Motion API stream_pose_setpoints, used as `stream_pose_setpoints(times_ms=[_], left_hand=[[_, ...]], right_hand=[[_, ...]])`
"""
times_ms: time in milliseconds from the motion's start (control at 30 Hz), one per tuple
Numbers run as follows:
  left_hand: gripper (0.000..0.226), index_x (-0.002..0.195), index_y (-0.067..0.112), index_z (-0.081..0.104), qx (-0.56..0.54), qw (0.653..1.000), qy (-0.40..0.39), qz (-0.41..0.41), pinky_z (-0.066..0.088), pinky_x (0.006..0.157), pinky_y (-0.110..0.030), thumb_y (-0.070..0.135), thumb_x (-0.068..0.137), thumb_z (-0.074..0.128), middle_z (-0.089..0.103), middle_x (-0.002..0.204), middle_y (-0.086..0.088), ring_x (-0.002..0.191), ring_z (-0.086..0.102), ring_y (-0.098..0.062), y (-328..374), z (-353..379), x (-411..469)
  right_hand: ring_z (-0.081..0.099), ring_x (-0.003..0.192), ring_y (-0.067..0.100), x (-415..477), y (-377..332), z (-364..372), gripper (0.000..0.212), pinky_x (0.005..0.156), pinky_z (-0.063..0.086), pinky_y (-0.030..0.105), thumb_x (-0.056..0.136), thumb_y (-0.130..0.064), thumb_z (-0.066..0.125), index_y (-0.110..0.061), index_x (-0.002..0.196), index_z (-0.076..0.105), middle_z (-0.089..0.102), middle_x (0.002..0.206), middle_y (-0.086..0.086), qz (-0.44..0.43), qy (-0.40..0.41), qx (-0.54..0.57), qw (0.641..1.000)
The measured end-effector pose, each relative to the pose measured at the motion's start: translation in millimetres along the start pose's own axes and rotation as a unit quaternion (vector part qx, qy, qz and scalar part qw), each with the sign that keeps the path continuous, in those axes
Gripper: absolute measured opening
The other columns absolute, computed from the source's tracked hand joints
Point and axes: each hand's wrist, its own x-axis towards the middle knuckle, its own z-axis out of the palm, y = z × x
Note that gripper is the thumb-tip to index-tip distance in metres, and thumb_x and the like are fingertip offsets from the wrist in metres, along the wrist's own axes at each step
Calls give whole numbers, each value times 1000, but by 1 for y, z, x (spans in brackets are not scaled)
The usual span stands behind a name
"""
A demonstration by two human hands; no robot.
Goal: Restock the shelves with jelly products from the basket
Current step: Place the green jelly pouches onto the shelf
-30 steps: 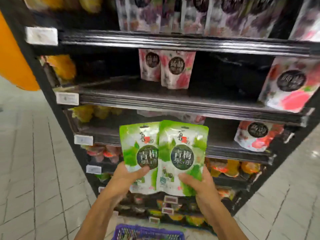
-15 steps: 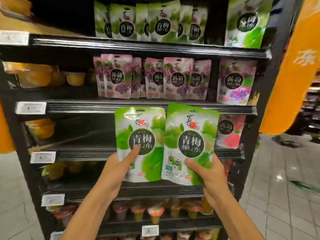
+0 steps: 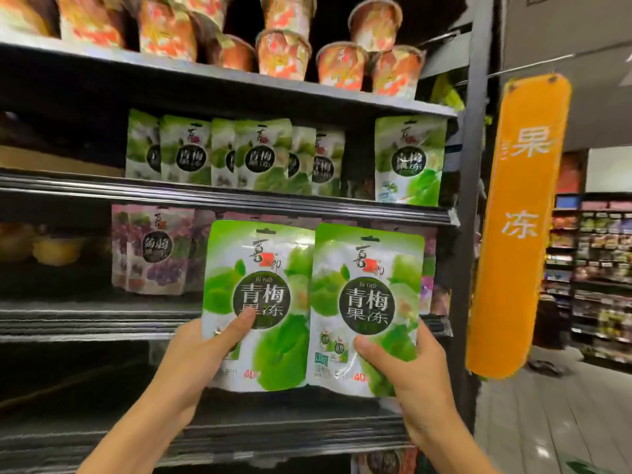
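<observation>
Head camera: left hand (image 3: 191,357) grips a glossy green plastic jelly pouch (image 3: 270,268), right hand (image 3: 410,378) grips its twin pouch (image 3: 372,268) (edges apparently touching), before a dark metal shelf (image 3: 85,188).

Orange hanging sign (image 3: 516,227) at right; grey tiled floor (image 3: 547,422); lit stocked aisle (image 3: 598,268) beyond; grey wall (image 3: 564,29) above.

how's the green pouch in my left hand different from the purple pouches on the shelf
The green pouch shows leaves; the purple pouches show grapes. The left hand holds the green pouch up; the purple pouches stand on a shelf. Both bear a dark round label.
</observation>
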Motion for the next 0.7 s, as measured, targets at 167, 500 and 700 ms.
stream_pose_setpoints(times_ms=[167, 500, 700], left_hand=[[35, 88, 20, 79, -3, 999, 14, 29, 58, 65, -31, 44, 63, 75, 78, 91, -7, 83, 76, -23, 19, 32, 30], [36, 91, 26, 80, -28, 998, 11, 56, 61, 66, -32, 45, 61, 76, 78, 95, -8, 86, 75, -22, 63, 62, 79], [36, 90, 25, 80, -6, 998, 2, 63, 62, 63, -31, 47, 61, 76, 78, 92, -8, 84, 76, -23, 79, 67, 88]], right_hand=[[74, 94, 19, 56, -24, -22, 61, 77, 59, 38, 51, -44, 95, -34, 105, 69, 76, 102, 0, -45, -10, -18, 999], [75, 85, 21, 166, -84, -35, 45, 77, 61, 40, 61, -23, 92, -18, 100, 70, 77, 91, 2, -80, 9, -79, 994], [75, 82, 24, 218, -107, -16, 50, 77, 61, 43, 56, -21, 96, -13, 99, 70, 77, 91, 7, -23, 34, -81, 996]])
